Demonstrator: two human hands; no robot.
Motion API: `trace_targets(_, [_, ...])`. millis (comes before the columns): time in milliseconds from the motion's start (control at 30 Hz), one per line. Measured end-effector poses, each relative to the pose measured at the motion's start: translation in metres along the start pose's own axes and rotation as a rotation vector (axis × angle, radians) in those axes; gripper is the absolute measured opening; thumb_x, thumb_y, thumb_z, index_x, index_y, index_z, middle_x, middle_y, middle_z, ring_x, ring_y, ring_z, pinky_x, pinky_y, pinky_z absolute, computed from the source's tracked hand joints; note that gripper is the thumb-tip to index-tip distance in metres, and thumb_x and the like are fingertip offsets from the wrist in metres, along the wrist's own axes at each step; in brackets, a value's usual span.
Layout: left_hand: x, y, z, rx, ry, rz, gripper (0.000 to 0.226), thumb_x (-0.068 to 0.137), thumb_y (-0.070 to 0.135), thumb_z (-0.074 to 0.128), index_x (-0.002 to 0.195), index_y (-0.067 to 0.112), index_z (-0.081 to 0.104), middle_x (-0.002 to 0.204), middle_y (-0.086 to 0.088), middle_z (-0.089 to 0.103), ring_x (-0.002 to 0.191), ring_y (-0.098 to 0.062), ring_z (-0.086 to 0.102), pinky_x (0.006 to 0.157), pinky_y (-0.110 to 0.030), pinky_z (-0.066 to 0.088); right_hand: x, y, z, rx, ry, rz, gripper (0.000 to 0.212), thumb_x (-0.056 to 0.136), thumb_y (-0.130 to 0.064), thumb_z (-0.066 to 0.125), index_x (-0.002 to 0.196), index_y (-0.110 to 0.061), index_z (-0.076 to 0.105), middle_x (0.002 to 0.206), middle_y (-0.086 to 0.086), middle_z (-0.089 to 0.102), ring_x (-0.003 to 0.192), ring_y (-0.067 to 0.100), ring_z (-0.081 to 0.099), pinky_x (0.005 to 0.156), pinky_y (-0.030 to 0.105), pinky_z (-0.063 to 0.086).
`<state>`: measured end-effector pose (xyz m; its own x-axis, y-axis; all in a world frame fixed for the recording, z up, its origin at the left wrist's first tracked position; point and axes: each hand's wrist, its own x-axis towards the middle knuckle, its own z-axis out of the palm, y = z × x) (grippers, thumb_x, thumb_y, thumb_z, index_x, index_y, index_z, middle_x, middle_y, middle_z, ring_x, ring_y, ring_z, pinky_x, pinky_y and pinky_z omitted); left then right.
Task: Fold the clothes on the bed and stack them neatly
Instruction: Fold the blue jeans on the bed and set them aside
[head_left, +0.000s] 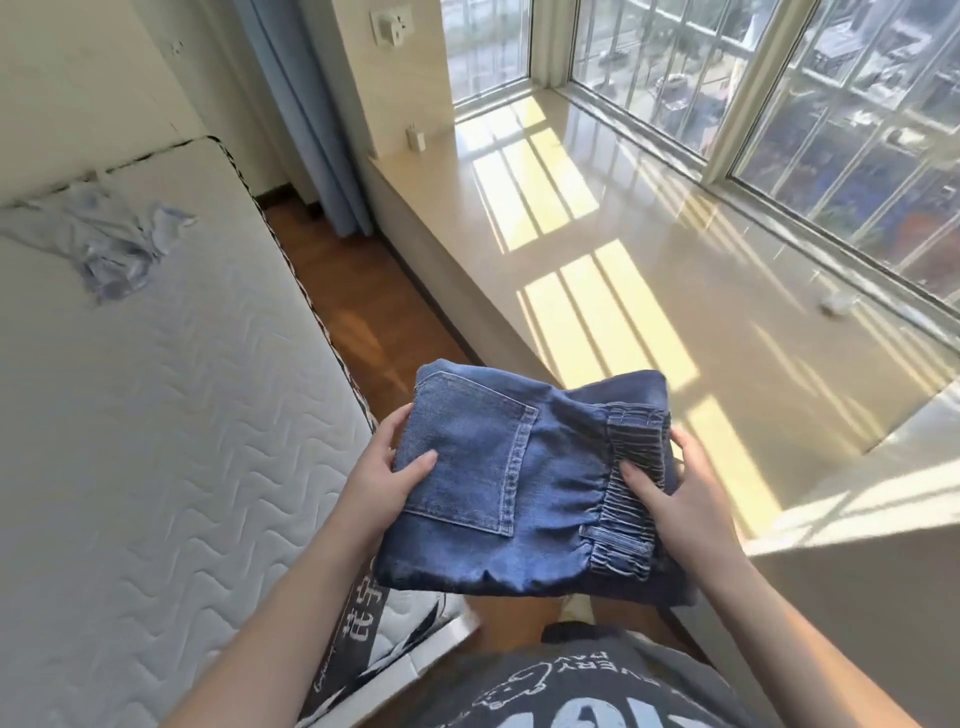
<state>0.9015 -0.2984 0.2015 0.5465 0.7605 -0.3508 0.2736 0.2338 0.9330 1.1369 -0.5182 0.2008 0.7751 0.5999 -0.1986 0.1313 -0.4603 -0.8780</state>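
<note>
Beside bed (156, 415), folded jeans (519, 483) between both hands.

Sunlit window ledge (649, 270), barred window (779, 93), wooden floor (374, 312)

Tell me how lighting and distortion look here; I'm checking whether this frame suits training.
Head view: hard sunlight casts barred patches and glare on the window ledge; wide-angle bending curves the window frame; the folded jeans, held by left hand and right hand, are evenly lit and sharp; the crumpled light-blue garment on the mattress looks softer.
</note>
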Motion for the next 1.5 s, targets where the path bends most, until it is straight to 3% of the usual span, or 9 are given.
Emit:
trace_targets(67, [0.016, 0.009, 0.006, -0.014, 0.042, -0.002, 0.057, 0.092, 0.011, 0.067, 0.127, 0.052, 0.051, 0.114, -0.009, 0.071, 0.101, -0.025, 0.070, 0.092, -0.047, 0.055, 0.032, -0.006, 0.001, 0.008, -0.044, 0.002, 0.051, 0.085, -0.035, 0.074, 0.126, -0.040, 0.044, 0.100, -0.032, 0.065, 0.094, -0.013, 0.061, 0.073, 0.009, 0.046])
trace_targets(133, [0.028, 0.016, 0.009, -0.026, 0.090, 0.002, 0.056, 0.092, 0.009, 0.066, 0.123, 0.054, 0.052, 0.115, -0.009, 0.071, 0.102, -0.026, 0.070, 0.092, -0.047, 0.055, 0.060, -0.011, 0.005, 0.057, -0.093, 0.027, 0.053, 0.085, -0.033, 0.074, 0.129, -0.036, 0.044, 0.108, -0.015, 0.069, 0.097, 0.001, 0.066, 0.080, 0.028, 0.053])
trace_targets(300, [0.055, 0.023, 0.002, -0.074, 0.207, -0.022, 0.058, 0.093, 0.006, 0.065, 0.117, 0.058, 0.054, 0.120, -0.009, 0.069, 0.106, -0.025, 0.068, 0.096, -0.049, 0.053, 0.115, -0.025, 0.031, 0.049, -0.173, 0.017, 0.056, 0.084, -0.033, 0.075, 0.130, -0.035, 0.043, 0.102, -0.009, 0.071, 0.092, 0.009, 0.069, 0.079, 0.036, 0.055])
trace_targets(500, [0.099, 0.022, -0.037, -0.136, 0.326, -0.076, 0.057, 0.093, 0.008, 0.066, 0.123, 0.054, 0.053, 0.113, -0.009, 0.071, 0.101, -0.027, 0.071, 0.092, -0.052, 0.055, 0.179, -0.055, 0.080, -0.078, -0.281, -0.063, 0.054, 0.081, -0.043, 0.073, 0.125, -0.045, 0.041, 0.096, -0.020, 0.066, 0.083, -0.005, 0.064, 0.070, 0.024, 0.045])
trace_targets(733, [0.156, 0.024, -0.107, -0.190, 0.456, -0.095, 0.059, 0.092, 0.005, 0.065, 0.118, 0.057, 0.053, 0.109, -0.012, 0.072, 0.099, -0.033, 0.070, 0.088, -0.051, 0.057, 0.256, -0.109, 0.176, -0.073, -0.458, -0.081, 0.056, 0.084, -0.032, 0.074, 0.129, -0.037, 0.041, 0.097, -0.016, 0.066, 0.076, -0.009, 0.066, 0.059, 0.013, 0.046])
trace_targets(933, [0.193, 0.035, -0.174, -0.156, 0.532, -0.130, 0.062, 0.080, 0.023, 0.075, 0.124, 0.058, 0.049, 0.107, -0.014, 0.072, 0.096, -0.034, 0.071, 0.087, -0.056, 0.056, 0.301, -0.152, 0.248, -0.047, -0.569, -0.058, 0.055, 0.082, -0.034, 0.076, 0.123, -0.042, 0.041, 0.089, -0.020, 0.072, 0.077, 0.001, 0.071, 0.076, 0.041, 0.058])
trace_targets(1033, [0.214, 0.039, -0.197, -0.162, 0.561, -0.143, 0.064, 0.073, 0.033, 0.076, 0.124, 0.059, 0.048, 0.106, -0.012, 0.073, 0.095, -0.032, 0.072, 0.087, -0.056, 0.056, 0.327, -0.170, 0.277, -0.041, -0.620, -0.059, 0.065, 0.070, -0.045, 0.077, 0.126, -0.039, 0.042, 0.092, -0.019, 0.072, 0.081, 0.005, 0.072, 0.079, 0.047, 0.058])
trace_targets(1233, [0.274, 0.045, -0.233, -0.191, 0.674, -0.158, 0.050, 0.079, 0.042, 0.073, 0.120, 0.060, 0.050, 0.105, -0.009, 0.072, 0.092, -0.027, 0.073, 0.086, -0.050, 0.058, 0.397, -0.200, 0.345, -0.045, -0.744, -0.015, 0.070, 0.063, -0.053, 0.076, 0.124, -0.044, 0.042, 0.098, -0.007, 0.074, 0.088, 0.011, 0.073, 0.083, 0.049, 0.058])
trace_targets(1500, [0.348, 0.056, -0.289, -0.168, 0.823, -0.231, 0.051, 0.088, 0.031, 0.071, 0.126, 0.055, 0.046, 0.106, -0.008, 0.072, 0.092, -0.026, 0.072, 0.088, -0.051, 0.056, 0.485, -0.254, 0.440, -0.164, -0.921, -0.070, 0.050, 0.083, -0.033, 0.075, 0.125, -0.033, 0.048, 0.111, -0.015, 0.067, 0.098, 0.002, 0.065, 0.084, 0.030, 0.051])
